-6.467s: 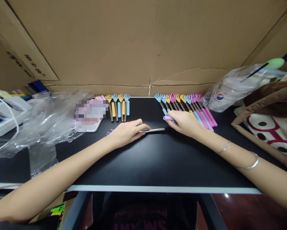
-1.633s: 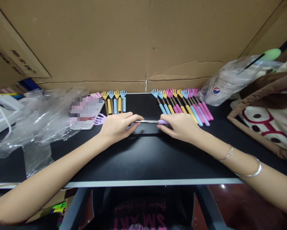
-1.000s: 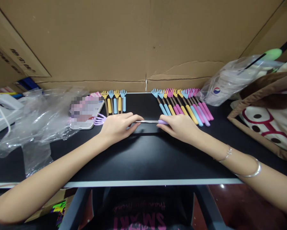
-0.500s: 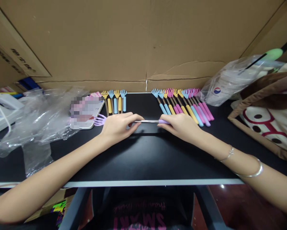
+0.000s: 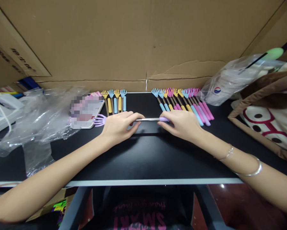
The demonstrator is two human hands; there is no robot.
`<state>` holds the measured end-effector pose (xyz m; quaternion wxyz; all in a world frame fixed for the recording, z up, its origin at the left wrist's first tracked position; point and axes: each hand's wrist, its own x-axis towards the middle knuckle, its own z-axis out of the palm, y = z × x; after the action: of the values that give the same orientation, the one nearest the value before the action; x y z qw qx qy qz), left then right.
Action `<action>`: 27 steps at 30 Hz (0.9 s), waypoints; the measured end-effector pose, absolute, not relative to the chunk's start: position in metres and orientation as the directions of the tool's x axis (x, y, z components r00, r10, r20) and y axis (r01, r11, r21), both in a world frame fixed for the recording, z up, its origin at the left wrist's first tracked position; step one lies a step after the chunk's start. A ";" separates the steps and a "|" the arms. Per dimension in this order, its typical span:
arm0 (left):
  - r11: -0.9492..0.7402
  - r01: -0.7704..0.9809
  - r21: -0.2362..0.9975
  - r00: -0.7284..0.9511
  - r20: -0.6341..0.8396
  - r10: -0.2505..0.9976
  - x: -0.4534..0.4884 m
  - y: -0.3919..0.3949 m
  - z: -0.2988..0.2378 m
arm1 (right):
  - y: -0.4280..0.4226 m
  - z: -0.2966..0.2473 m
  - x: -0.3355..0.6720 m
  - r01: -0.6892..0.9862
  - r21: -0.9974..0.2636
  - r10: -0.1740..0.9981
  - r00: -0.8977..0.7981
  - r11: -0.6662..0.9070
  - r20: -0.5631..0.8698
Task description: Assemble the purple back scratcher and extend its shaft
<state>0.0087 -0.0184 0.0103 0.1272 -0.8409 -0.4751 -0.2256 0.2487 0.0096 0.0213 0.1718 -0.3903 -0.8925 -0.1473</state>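
Observation:
A purple back scratcher (image 5: 150, 119) with a metal rod lies crosswise in both my hands, above the black table. Its claw end sticks out to the left of my left hand (image 5: 120, 126), whose thumb and fingers are closed round the rod. My right hand (image 5: 181, 124) is closed on the purple handle at the other end. Bare metal shows between the hands. Behind my left hand lies a short row of yellow and blue back scratchers (image 5: 116, 103). Behind my right hand lies a longer row of blue, yellow, pink and purple back scratchers (image 5: 193, 108).
A phone (image 5: 86, 123) and crumpled clear plastic bags (image 5: 47, 118) lie on the left of the black table (image 5: 143, 159). At right are a bagged cup (image 5: 229, 86) and a fabric bag (image 5: 263, 124). Cardboard (image 5: 109, 41) stands along the back.
The purple back scratcher has risen very slightly between my hands. Both hands keep their hold; the rows on the table lie as before.

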 end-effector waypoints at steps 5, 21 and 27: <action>-0.532 0.846 -0.026 0.476 0.486 0.733 0.007 -0.016 0.009 | 0.010 0.021 0.249 0.735 0.125 0.639 -0.650 0.667 0.413; -0.518 0.852 -0.075 0.490 0.461 0.739 0.002 -0.013 0.006 | 0.012 0.017 0.248 0.745 0.150 0.652 -0.649 0.651 0.392; -0.551 0.830 -0.090 0.533 0.421 0.734 0.000 -0.012 0.006 | 0.013 0.016 0.251 0.729 0.141 0.660 -0.671 0.669 0.339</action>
<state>0.0005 -0.0125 0.0059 0.1407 -0.8641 -0.4525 -0.1697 0.2508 0.0130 0.0164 0.1309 -0.3841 -0.9042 -0.1336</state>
